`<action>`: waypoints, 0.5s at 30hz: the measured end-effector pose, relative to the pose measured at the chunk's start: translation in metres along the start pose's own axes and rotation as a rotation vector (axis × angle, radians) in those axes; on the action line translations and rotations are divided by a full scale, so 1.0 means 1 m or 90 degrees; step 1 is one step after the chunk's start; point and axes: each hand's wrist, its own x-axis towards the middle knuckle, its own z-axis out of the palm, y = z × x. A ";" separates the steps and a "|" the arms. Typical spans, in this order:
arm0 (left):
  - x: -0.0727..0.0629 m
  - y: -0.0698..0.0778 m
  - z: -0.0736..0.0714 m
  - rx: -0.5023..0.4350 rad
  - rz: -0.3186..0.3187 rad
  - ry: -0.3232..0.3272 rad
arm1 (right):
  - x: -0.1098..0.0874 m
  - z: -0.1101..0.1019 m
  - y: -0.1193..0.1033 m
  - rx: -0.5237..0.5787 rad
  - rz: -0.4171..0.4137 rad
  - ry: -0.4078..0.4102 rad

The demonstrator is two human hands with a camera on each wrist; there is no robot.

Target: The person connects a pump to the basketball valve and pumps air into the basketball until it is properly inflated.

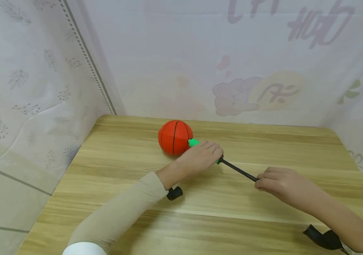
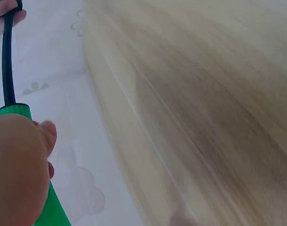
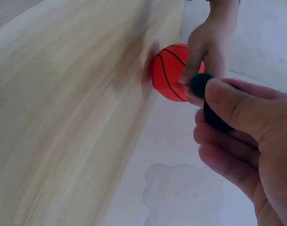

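Observation:
A red basketball [image 1: 176,137] with black lines sits toward the back of the wooden table. Against its right side is the green tip of a hand pump [image 1: 193,142]. My left hand [image 1: 203,155] is wrapped around the pump's green barrel [image 2: 53,209], hiding most of it. From the barrel a black rod [image 1: 238,170] runs out to the right. At its far end my right hand [image 1: 278,184] grips the black handle [image 3: 216,115], thumb on top and fingers curled beneath. In the right wrist view the left hand partly covers the ball.
The wooden table [image 1: 114,156] meets a printed cloth backdrop [image 1: 168,71] at its back edge, with another patterned cloth [image 1: 25,88] on the left. Black wrist-worn pieces show below the left forearm [image 1: 121,209] and the right forearm [image 1: 344,216].

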 end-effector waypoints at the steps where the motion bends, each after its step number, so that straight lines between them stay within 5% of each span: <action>1: 0.000 0.000 0.000 0.006 0.000 0.002 | -0.001 -0.001 0.000 -0.001 0.002 -0.001; 15: 0.007 0.007 0.004 0.037 -0.012 0.024 | 0.040 0.033 0.021 -0.009 -0.041 -0.038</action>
